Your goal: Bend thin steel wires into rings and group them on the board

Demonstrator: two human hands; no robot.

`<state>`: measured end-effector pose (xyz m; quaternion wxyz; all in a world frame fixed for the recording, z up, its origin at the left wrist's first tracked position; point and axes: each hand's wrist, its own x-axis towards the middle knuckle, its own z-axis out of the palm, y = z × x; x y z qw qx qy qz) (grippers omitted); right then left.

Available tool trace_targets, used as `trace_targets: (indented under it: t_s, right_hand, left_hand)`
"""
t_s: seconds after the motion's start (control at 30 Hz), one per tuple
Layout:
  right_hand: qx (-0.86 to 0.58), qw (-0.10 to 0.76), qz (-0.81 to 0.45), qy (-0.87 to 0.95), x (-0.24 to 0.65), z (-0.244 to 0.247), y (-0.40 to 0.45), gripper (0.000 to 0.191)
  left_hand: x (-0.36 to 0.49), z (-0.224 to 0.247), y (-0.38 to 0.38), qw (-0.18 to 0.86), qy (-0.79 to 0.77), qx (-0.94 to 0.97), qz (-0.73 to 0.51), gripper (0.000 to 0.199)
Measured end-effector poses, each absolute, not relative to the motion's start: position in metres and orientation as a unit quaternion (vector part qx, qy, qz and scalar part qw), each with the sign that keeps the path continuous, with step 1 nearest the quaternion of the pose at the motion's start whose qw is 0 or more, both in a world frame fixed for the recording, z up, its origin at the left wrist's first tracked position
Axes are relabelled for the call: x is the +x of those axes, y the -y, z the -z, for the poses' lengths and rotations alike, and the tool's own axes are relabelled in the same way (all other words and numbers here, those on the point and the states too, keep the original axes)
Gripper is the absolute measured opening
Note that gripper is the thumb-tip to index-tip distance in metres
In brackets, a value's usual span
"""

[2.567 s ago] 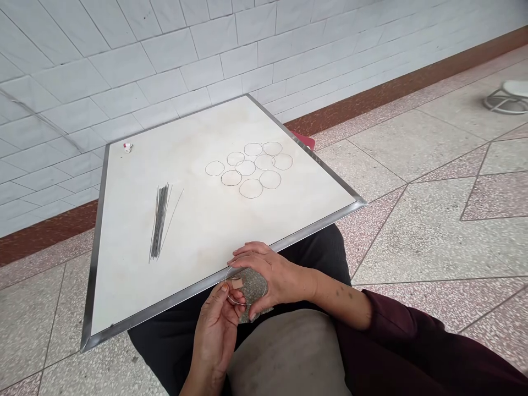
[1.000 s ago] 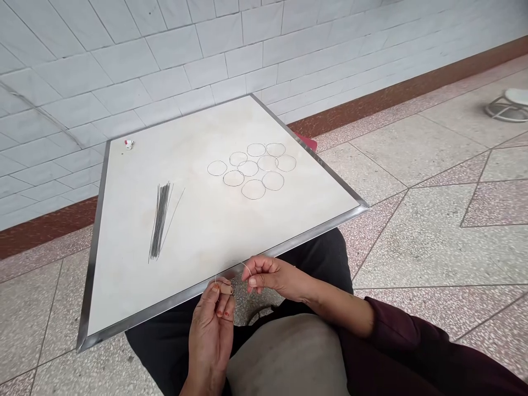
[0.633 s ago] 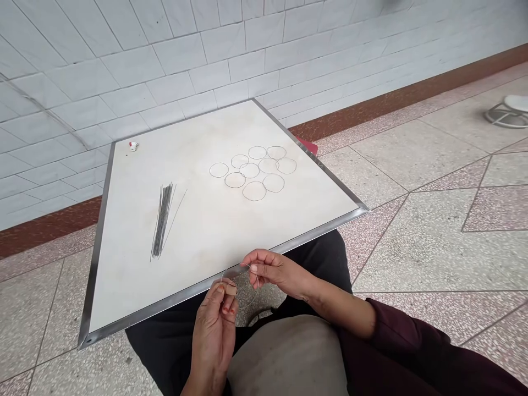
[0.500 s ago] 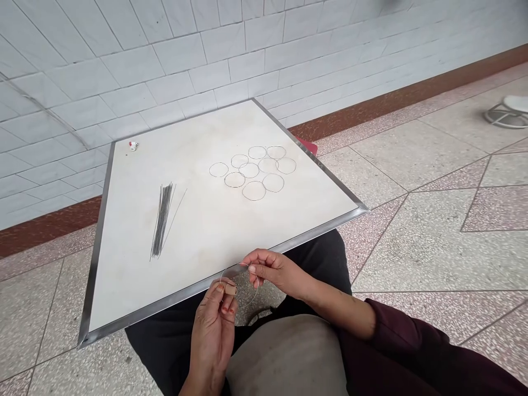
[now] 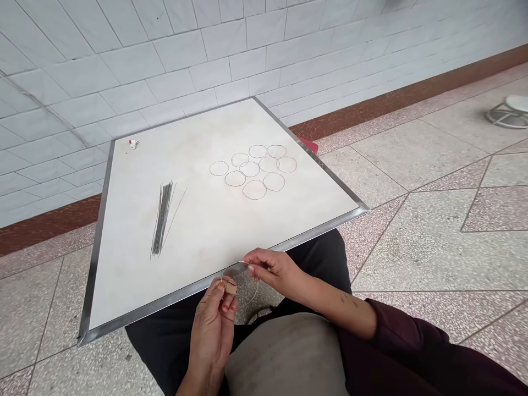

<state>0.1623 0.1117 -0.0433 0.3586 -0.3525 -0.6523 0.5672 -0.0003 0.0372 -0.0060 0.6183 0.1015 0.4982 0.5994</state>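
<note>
Over the near edge of the white table (image 5: 198,225), a thin wire ring (image 5: 257,286) is held between my two hands. My left hand (image 5: 214,324) pinches the ring's left side; a small tan wrap, like tape, is around one of its fingers. The thumb and fingertips of my right hand (image 5: 276,270) close on the ring's upper right. Several finished-looking wire circles (image 5: 254,190) lie on the table's right half, some overlapping. A bundle of straight dark wires (image 5: 162,220) lies at the left, with one wire (image 5: 175,215) slanting apart from it.
A small red and white object (image 5: 133,144) sits near the table's far left corner. Behind the table stands a white tiled wall (image 5: 177,55). Something red (image 5: 308,145) shows beyond the right edge. A round white stool (image 5: 511,110) stands on the floor at far right.
The fingers of my right hand have shifted slightly along the ring, with the lower fingers now tucked in. My left hand keeps its pinch almost in place.
</note>
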Motion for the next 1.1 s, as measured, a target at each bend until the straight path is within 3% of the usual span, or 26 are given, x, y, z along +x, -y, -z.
trace_targets:
  t_s: [0.17,0.53,1.1]
  right_hand:
    - [-0.327,0.386,-0.519,0.689,0.163,0.039,-0.11,0.022]
    - [-0.304,0.364,-0.443,0.761,0.167,0.035,-0.109,0.025]
    - [-0.231,0.375,-0.396,0.806,0.169,0.035,-0.109,0.026]
  left_hand:
    - [0.003,0.003,-0.033,0.631,-0.496,0.114,-0.585,0.015]
    - [0.005,0.0,-0.027,0.644,-0.497,0.166,-0.558,0.013]
    - [0.005,0.0,-0.024,0.66,-0.499,0.178,-0.533,0.015]
